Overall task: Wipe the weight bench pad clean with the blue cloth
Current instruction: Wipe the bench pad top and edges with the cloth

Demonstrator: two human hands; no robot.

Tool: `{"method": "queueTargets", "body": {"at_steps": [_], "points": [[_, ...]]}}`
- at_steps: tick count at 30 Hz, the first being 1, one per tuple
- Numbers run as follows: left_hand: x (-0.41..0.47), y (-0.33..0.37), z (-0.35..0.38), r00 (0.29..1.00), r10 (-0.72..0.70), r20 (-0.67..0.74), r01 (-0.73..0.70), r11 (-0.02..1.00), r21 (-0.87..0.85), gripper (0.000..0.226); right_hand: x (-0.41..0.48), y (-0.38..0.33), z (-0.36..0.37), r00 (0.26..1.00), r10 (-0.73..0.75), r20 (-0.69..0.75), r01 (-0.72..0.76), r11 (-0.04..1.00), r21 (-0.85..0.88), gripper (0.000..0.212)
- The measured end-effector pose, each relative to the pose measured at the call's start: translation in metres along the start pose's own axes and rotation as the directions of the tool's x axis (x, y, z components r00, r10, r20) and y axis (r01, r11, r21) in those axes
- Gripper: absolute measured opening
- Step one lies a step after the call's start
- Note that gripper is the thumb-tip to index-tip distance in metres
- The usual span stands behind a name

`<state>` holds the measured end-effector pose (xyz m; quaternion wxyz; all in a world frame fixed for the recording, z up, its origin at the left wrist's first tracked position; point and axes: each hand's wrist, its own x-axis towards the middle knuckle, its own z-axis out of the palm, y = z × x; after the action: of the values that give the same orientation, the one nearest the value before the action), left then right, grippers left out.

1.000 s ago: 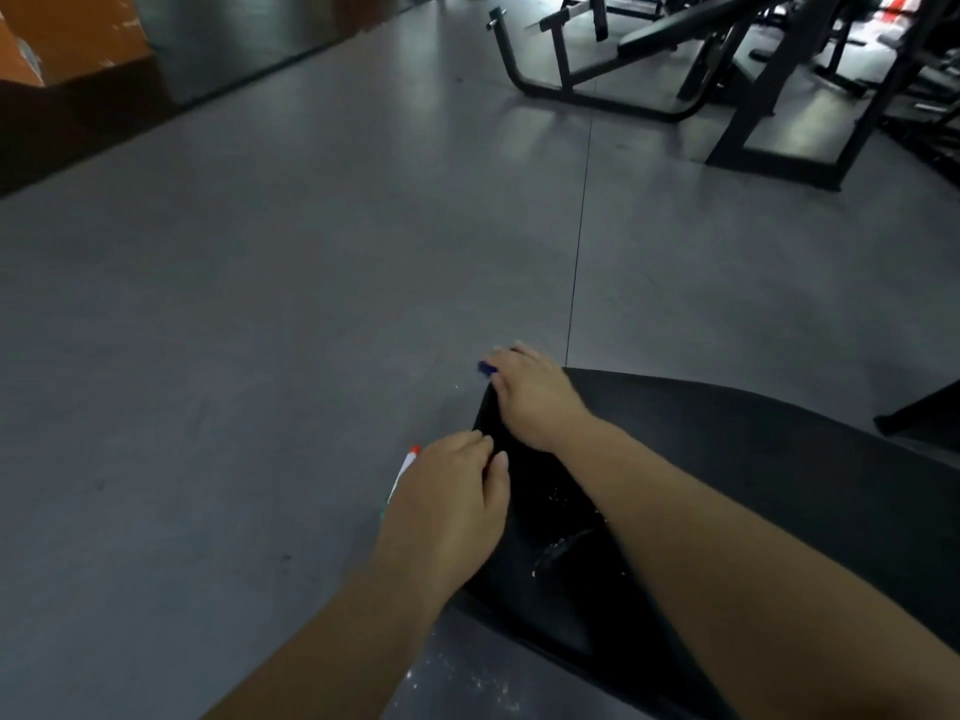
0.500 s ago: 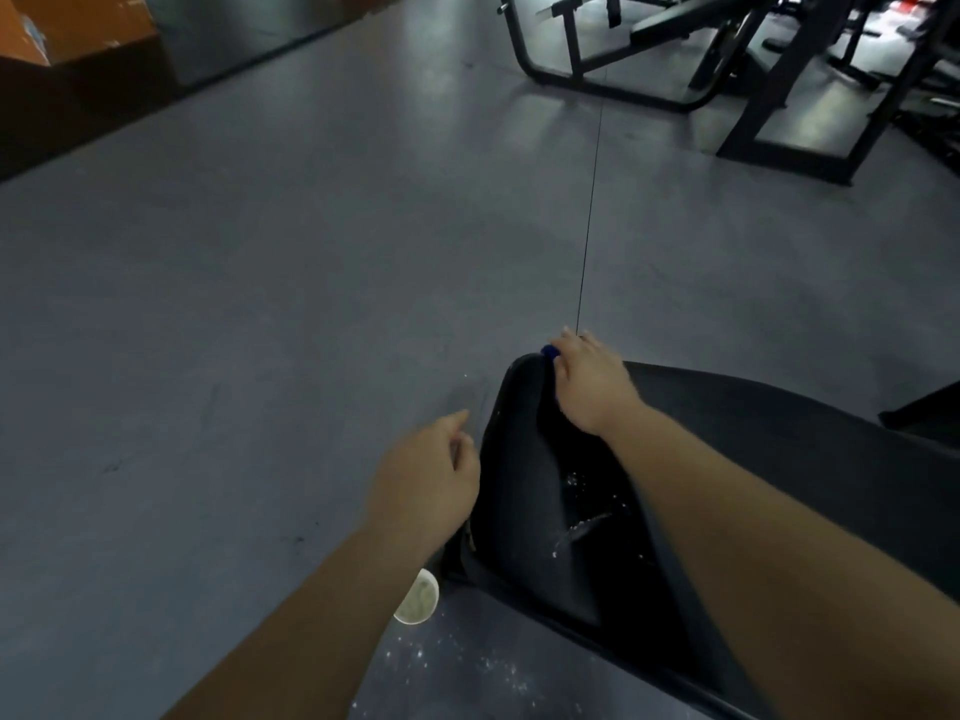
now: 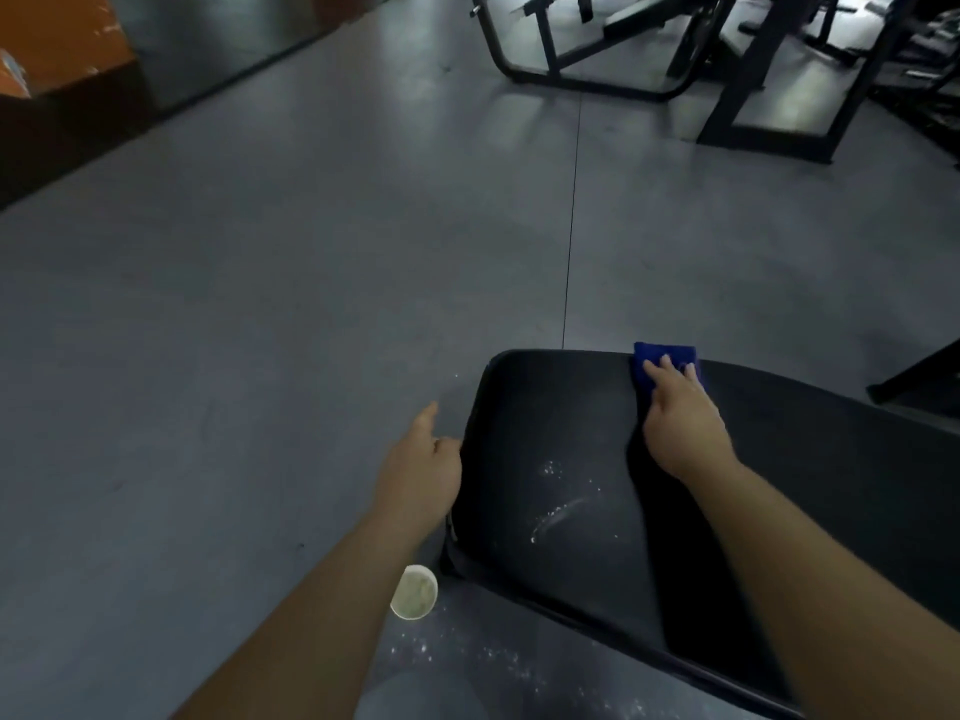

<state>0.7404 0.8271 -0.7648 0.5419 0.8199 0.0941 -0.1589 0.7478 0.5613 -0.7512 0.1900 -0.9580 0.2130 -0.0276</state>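
The black weight bench pad point(image 3: 561, 407) fills the lower right of the view, with streaks of white powder point(image 3: 563, 504) near its middle. My right hand point(image 3: 680, 423) presses flat on the blue cloth point(image 3: 662, 356) at the pad's far edge, fingers spread over it. My left hand point(image 3: 423, 470) rests against the pad's left side edge with the thumb sticking out and the other fingers curled; I cannot see anything held in it.
A small white cup point(image 3: 414, 592) stands on the grey floor by the pad's near left corner, with white powder point(image 3: 467, 657) scattered around it. Black gym frames point(image 3: 597, 70) stand at the back right. An orange block point(image 3: 57, 49) sits at the far left.
My right hand has slid the blue cloth to the right along the pad's far edge. More of the cloth shows now. The left hand stays by the pad's left side.
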Motion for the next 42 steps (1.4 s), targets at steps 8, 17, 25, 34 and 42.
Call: {"method": "queueTargets", "body": {"at_steps": [8,17,25,34,42], "points": [[-0.022,-0.004,-0.005,0.987,-0.134,0.093,0.163,0.833,-0.529,0.044,-0.085,-0.128,0.064,0.945,-0.314,0.097,0.314,0.949,0.012,0.063],[-0.021,-0.006,-0.007,0.982,-0.110,0.151,0.164,0.899,-0.407,0.042,-0.066,0.032,-0.003,0.998,0.048,-0.042,-0.043,0.993,0.114,0.056],[-0.018,-0.010,-0.007,0.974,-0.161,0.160,0.219,0.852,-0.475,0.027,-0.135,-0.117,0.056,0.999,-0.048,-0.008,0.048,0.994,0.094,0.068],[-0.018,-0.012,-0.004,0.980,-0.161,0.118,0.199,0.846,-0.494,0.027,-0.152,-0.018,0.010,1.000,0.010,0.001,-0.010,0.993,0.120,0.055],[-0.013,-0.008,-0.003,0.979,-0.163,0.126,0.203,0.874,-0.442,0.038,-0.178,-0.105,0.067,0.952,0.165,-0.258,-0.128,0.979,0.157,0.061]]}}
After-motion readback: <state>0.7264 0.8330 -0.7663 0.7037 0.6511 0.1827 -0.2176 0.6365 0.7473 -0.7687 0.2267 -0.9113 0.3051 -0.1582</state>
